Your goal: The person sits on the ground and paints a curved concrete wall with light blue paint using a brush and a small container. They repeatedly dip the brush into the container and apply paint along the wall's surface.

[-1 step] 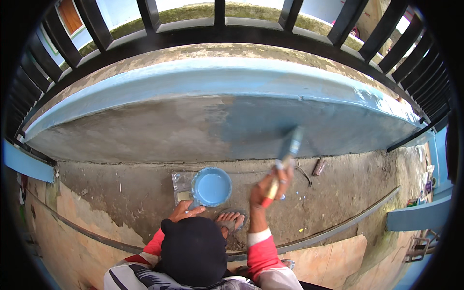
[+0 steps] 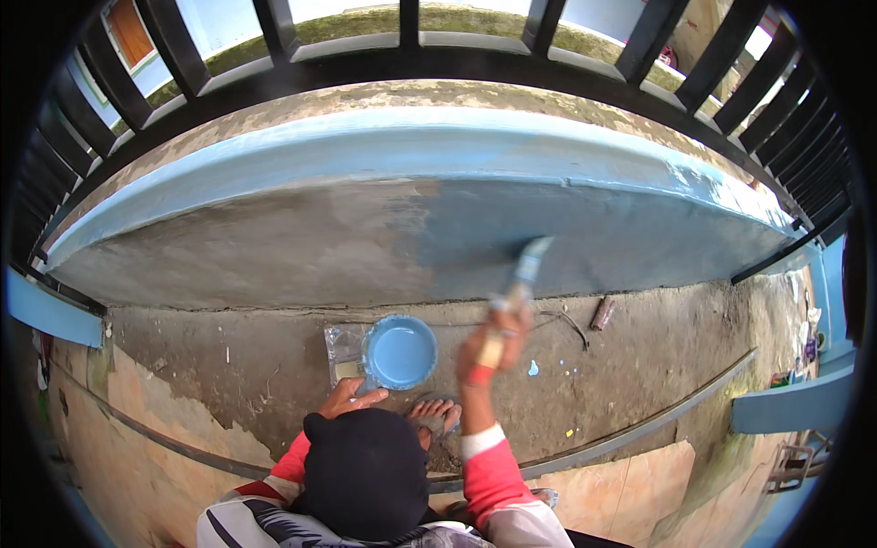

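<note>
Grips a brush in the right hand, with fingers clamped round its handle and the red end pointing back to the wrist. Aims the bristles at two o'clock from the tub, over the blue-grey stretch of the wall; cannot tell through the blur whether touching or just off it. Leaves the wall plain grey at ten o'clock. Puts the left hand between seven and eight o'clock of the tub, with fingers at its handle; cannot tell whether closed around it. Keeps both hands well apart. Has light blue paint in the tub, upright on the dirty floor, with a clear tray just beside it at nine o'clock. Sets a sandalled foot near the tub at five o'clock. Shows a blue paint spot on the floor at three o'clock, a maroon cylinder farther out just before three, and, at twelve beyond the wall, a light blue ledge and black railing.
</note>
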Demonstrator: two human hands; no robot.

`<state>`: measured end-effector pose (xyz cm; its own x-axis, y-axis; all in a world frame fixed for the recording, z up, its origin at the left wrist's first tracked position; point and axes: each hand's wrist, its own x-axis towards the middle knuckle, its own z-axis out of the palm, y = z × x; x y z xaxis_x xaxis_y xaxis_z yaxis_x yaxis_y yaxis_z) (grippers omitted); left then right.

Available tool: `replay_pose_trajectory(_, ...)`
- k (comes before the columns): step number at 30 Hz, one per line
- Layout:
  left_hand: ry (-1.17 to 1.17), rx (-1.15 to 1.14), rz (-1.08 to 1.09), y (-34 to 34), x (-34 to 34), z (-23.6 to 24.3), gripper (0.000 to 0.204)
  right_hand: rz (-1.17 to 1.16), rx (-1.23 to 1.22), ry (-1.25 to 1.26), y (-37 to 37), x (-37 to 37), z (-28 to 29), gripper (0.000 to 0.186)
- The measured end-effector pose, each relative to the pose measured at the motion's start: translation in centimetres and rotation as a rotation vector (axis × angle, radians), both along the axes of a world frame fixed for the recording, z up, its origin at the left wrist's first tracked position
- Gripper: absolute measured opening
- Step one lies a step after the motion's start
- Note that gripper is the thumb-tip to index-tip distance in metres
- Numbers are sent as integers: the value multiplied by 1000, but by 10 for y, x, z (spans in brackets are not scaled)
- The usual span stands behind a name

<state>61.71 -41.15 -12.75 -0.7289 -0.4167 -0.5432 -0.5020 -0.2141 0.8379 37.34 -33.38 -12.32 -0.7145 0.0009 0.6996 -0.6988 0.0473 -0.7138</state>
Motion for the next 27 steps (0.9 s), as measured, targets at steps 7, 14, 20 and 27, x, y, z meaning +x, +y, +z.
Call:
replay_pose_trajectory(7, -4, 114, 68, 0, -13, 16, 20, 642, 193, 107, -8, 40, -17, 26)
replay_pose_trajectory(14, -113, -11, -32, -11, 0, -8, 30, 2, -6, 33, 28, -36, -10, 21)
replay_pose_trajectory(20, -127, -13, -28, -9, 0, -30, 30, 299, 17, -16, -7, 23, -23, 27)
replay_pose_trajectory(27, -193, 3, 7, -5, -9, -28, 27, 743, -50, 95, 14, -54, 96, 33)
